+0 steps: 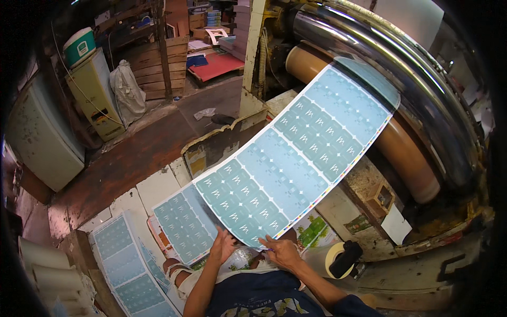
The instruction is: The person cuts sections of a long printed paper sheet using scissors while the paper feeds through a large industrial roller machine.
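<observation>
A long printed sheet (pixel 282 164) with light blue and teal panels slopes down from the machine's rollers toward me. My right hand (pixel 283 253) pinches its near right corner, the thumb on top. Beside the near edge, my left hand (pixel 223 247) is cupped with its fingers apart; whether it touches the sheet cannot be made out. Below and to the left, another printed sheet (pixel 182 224) lies partly under the first one's near end. More printed sheets (pixel 124 259) lie at the lower left.
The machine's chrome roller (pixel 348 39) and brown roller (pixel 406 153) stand at the right. A tape roll (pixel 335 259) with a black object on it sits right of my hand. Farther left are a cabinet (pixel 95 92), a green-and-white cooler box (pixel 79 46) and a wooden floor (pixel 127 158).
</observation>
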`<state>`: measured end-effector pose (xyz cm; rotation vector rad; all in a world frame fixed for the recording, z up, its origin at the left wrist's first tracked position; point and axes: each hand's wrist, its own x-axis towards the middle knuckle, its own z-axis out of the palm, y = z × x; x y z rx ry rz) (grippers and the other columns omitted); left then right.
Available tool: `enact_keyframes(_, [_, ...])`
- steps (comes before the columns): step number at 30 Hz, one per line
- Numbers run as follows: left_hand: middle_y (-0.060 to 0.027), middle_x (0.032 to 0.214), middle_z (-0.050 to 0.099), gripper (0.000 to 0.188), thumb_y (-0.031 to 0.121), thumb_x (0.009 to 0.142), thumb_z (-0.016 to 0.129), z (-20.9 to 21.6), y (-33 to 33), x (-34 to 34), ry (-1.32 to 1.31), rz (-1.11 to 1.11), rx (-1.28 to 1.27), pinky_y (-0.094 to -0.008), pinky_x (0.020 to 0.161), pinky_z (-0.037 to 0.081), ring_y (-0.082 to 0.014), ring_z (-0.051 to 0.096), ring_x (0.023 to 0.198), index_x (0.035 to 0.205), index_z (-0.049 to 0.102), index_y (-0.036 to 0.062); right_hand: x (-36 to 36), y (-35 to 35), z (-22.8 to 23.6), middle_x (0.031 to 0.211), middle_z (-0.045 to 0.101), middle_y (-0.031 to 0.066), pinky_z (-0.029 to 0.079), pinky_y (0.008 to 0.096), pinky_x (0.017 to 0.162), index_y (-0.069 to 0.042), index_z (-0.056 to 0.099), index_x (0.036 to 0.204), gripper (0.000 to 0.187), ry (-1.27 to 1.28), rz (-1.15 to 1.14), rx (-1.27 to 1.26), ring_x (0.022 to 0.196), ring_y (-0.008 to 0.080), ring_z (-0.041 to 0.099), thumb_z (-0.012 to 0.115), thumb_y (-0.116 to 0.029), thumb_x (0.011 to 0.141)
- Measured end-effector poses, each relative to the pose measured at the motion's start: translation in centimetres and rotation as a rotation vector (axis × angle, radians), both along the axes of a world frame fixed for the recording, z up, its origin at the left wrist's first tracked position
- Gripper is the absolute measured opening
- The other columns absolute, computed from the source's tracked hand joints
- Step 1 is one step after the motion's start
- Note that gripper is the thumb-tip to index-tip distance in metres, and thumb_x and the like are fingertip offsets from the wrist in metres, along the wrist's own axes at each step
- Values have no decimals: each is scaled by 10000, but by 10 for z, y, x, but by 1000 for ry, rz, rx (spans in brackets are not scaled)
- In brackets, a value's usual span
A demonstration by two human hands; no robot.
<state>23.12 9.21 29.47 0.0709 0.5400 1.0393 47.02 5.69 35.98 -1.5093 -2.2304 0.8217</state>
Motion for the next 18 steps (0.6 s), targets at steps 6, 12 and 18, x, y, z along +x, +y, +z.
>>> enact_keyframes(6, [-128, 1152, 623, 488, 52, 852, 715, 4, 11, 29, 501, -93, -6, -362, 846, 546, -230, 628, 1015, 1275, 482, -19, 41, 31, -3, 1050, 685, 182, 557, 356, 589, -126, 659, 1209, 416, 191, 247, 120, 571, 243, 665, 701, -159, 796])
enact_keyframes(12, [-103, 1097, 634, 426, 58, 858, 699, -13, -4, 2, 566, 9, 18, -333, 838, 535, -211, 634, 977, 1229, 505, -22, 166, 99, 87, 702, 681, 70, 499, 253, 421, -18, 688, 1056, 249, 483, -329, -487, 486, 118, 623, 643, -217, 914])
enact_keyframes(18, [-91, 1066, 631, 368, 67, 881, 673, -38, -28, -23, 616, 81, 58, -316, 808, 535, -189, 637, 926, 1202, 516, -21, 298, 173, 82, 754, 667, 73, 427, 240, 394, -7, 622, 1084, 308, 738, -930, 377, 470, 87, 552, 568, -288, 969])
